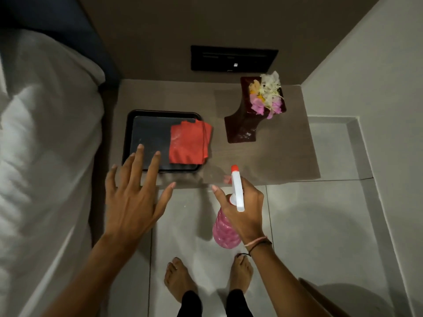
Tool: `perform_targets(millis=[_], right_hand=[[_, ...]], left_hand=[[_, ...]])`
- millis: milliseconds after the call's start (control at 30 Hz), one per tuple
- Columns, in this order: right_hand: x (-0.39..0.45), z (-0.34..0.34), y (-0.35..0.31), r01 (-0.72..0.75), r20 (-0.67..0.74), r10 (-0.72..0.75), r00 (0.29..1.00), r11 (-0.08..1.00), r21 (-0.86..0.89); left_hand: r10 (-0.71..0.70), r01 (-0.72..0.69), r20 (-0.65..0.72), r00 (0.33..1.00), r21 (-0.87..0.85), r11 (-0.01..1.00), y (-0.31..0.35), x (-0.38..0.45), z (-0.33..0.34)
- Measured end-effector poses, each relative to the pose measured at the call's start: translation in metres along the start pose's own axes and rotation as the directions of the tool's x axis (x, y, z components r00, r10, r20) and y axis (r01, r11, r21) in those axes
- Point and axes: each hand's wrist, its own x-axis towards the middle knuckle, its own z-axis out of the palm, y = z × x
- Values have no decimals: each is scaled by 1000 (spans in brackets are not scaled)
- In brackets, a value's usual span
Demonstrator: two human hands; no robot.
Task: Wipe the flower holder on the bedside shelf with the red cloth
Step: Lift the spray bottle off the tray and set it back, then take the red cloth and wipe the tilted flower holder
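Note:
A dark brown flower holder [242,124] with pink, white and yellow flowers stands at the back right of the bedside shelf [286,156]. The folded red cloth [188,144] lies on the right part of a black tray [148,138], hanging over its right rim. My left hand [132,195] hovers open with fingers spread over the tray's front edge, left of the cloth and not touching it. My right hand [242,211] grips a pink spray bottle [225,232] with a white and red nozzle, held at the shelf's front edge, pointing toward the holder.
A bed with white bedding [41,156] runs along the left. A black switch panel [233,59] is on the wall behind the shelf. A light wall [377,76] closes the right side. My bare feet [180,277] stand on grey floor tiles.

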Motion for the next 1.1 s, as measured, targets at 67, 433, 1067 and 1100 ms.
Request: perform_targets(millis=[67, 433, 1067, 1100], right_hand=[[10, 11, -22, 96, 11, -96, 995, 995, 9], [95, 141, -132, 201, 60, -224, 973, 945, 256], [124, 172, -84, 126, 385, -134, 913, 991, 47], [120, 161, -73, 111, 380, -115, 918, 993, 33]], left_hand=[[-42, 42, 8, 999, 0, 999, -17, -4, 3], [-183, 183, -5, 983, -12, 983, -107, -20, 13], [-166, 174, 84, 983, -103, 979, -95, -15, 17], [-163, 174, 93, 982, -124, 977, -91, -14, 17]])
